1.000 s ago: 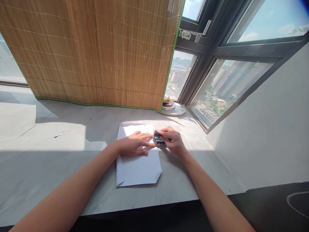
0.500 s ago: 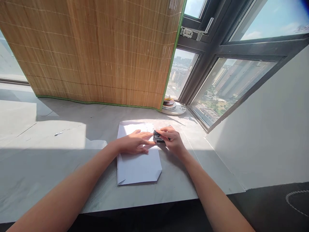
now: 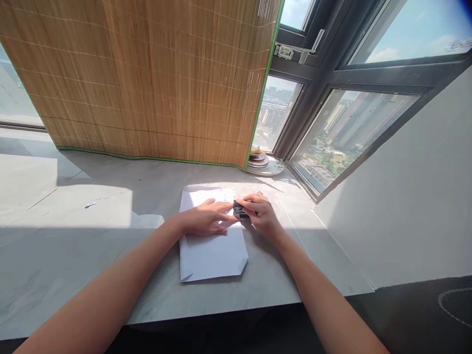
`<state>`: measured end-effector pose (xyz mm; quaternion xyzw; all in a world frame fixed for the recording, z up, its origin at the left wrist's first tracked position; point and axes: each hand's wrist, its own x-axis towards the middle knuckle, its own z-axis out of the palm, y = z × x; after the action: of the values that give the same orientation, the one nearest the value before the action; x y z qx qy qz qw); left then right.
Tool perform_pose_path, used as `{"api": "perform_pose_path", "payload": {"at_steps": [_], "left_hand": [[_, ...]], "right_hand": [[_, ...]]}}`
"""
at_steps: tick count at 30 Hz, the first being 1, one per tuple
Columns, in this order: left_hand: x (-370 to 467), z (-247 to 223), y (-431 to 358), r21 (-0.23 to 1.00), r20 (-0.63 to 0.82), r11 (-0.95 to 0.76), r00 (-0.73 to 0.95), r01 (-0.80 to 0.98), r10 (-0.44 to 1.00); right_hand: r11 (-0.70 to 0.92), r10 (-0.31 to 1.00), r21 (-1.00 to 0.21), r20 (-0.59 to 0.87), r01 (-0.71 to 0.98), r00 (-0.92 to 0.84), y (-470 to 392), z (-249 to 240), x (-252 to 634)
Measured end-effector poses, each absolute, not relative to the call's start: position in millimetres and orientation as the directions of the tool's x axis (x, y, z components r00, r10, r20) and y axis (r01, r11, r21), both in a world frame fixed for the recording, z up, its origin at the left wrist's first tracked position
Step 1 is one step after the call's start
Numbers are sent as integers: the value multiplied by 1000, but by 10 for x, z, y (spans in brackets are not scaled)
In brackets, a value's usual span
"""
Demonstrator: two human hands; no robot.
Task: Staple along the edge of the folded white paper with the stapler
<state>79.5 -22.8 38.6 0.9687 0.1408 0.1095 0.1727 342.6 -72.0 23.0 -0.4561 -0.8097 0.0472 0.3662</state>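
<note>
A white sheet of paper (image 3: 214, 258), seemingly folded or layered, lies on the counter with its lower corners bent. My left hand (image 3: 206, 217) rests flat on its upper half, fingers stretched toward the right edge. At that edge my right hand (image 3: 262, 214) grips a small black stapler (image 3: 241, 211), thumb and fingers over its top. The stapler's front end meets the paper's right edge beside my left fingertips. Its rear part is hidden by my right hand, and I cannot tell how far its jaws are pressed together.
The pale marble-look counter (image 3: 92, 270) ends in a front edge close to me. A bamboo blind (image 3: 147, 83) with green trim hangs at the back. Stacked plates (image 3: 267, 166) stand in the window corner. Small paper scraps (image 3: 89, 205) lie on the left; a white wall (image 3: 398, 206) bounds the right.
My right hand and the stapler have shifted very slightly left. My left hand stays pressed on the paper; the whole view has moved a little.
</note>
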Motion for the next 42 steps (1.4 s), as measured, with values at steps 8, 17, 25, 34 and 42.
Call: {"api": "perform_pose_path", "payload": {"at_steps": [8, 17, 25, 34, 42], "left_hand": [[775, 363, -220, 389, 168, -890, 931, 238, 323], [784, 405, -252, 376, 134, -886, 931, 271, 341], [724, 341, -198, 342, 106, -890, 929, 302, 356], [636, 377, -53, 472, 306, -838, 840, 275, 448], [178, 448, 273, 863, 397, -287, 209, -415, 894]], "right_hand": [[536, 791, -243, 480, 809, -380, -768, 244, 3378], [528, 788, -129, 442, 839, -428, -809, 255, 3274], [367, 858, -282, 470, 886, -206, -794, 319, 3554], [165, 868, -561, 473, 811, 150, -755, 285, 3569], [280, 884, -569, 468, 773, 24, -978, 424, 2444]]}}
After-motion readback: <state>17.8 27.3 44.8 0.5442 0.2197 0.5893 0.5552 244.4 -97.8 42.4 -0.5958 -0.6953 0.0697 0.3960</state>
